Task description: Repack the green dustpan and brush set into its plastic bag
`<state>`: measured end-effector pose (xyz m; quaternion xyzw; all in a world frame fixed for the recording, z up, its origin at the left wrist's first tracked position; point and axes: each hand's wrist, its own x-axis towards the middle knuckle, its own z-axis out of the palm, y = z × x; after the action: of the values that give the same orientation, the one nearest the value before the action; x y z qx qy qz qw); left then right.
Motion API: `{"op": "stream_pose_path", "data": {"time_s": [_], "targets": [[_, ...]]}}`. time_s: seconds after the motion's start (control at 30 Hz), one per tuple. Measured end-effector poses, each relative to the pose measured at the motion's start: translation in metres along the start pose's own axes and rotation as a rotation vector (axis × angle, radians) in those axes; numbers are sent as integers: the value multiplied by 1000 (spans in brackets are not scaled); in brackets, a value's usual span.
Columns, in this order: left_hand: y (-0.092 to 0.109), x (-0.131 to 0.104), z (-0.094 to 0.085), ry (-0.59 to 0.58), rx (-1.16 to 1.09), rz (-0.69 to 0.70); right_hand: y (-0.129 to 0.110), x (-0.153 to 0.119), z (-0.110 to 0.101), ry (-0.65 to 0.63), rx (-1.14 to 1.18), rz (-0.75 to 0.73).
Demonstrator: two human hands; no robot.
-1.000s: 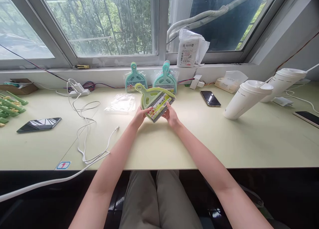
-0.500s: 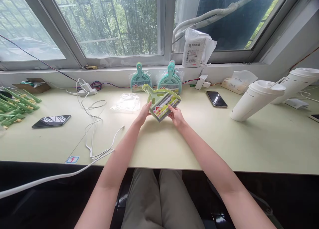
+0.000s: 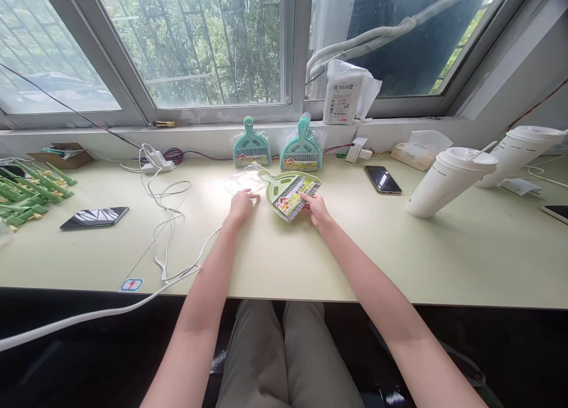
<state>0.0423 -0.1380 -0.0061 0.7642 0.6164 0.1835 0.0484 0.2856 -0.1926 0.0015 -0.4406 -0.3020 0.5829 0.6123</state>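
A green dustpan with a small brush and a printed label (image 3: 291, 196) is in my right hand (image 3: 315, 209), gripped at its lower right edge. Its handle points to the upper left. My left hand (image 3: 242, 207) is off the dustpan, to its left, with the fingers closed on the near edge of a clear plastic bag (image 3: 244, 180). The bag reaches up to the dustpan handle; its exact outline is hard to make out. Behind stand a teal dustpan set (image 3: 251, 143) and a stack of teal dustpan sets (image 3: 302, 145), both in clear wrapping.
White cables (image 3: 166, 219) and a dark phone (image 3: 94, 217) lie left, near green pieces (image 3: 31, 189). Another phone (image 3: 383, 179), a tissue pack (image 3: 417, 151) and two white cups (image 3: 448, 180) are to the right. A power strip (image 3: 157, 164) sits behind.
My left hand has let go of the green dustpan and moved left to the bag. The bag has shifted right, towards the handle. The dustpan has come down slightly, still in my right hand.
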Motion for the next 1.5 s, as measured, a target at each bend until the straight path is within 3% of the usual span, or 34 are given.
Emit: {"op": "stream_pose_path", "data": {"time_s": [0.1, 0.3, 0.47, 0.6, 0.83, 1.0, 1.17, 1.4, 1.5], "targets": [[6, 0, -1, 16, -42, 16, 2, 3, -2, 46, -76, -4], [1, 0, 0, 100, -112, -83, 3, 9, -7, 107, -158, -43], [0, 0, 5, 20, -79, -55, -2, 9, -9, 176, -173, -29], [2, 0, 8, -8, -41, -6, -5, 5, -6, 135, -154, -9], [7, 2, 4, 115, -129, 21, -5, -2, 3, -41, -164, 84], [12, 0, -3, 253, -207, -13, -4, -2, 3, 3, -131, 80], [20, -2, -5, 367, -287, 131, -3, 1, -3, 121, -99, 9], [36, -4, -2, 319, -409, 344, -5, -1, 1, -13, -67, 74], [44, -7, -4, 326, -481, 397, -3, -4, 5, 31, -8, 19]]}}
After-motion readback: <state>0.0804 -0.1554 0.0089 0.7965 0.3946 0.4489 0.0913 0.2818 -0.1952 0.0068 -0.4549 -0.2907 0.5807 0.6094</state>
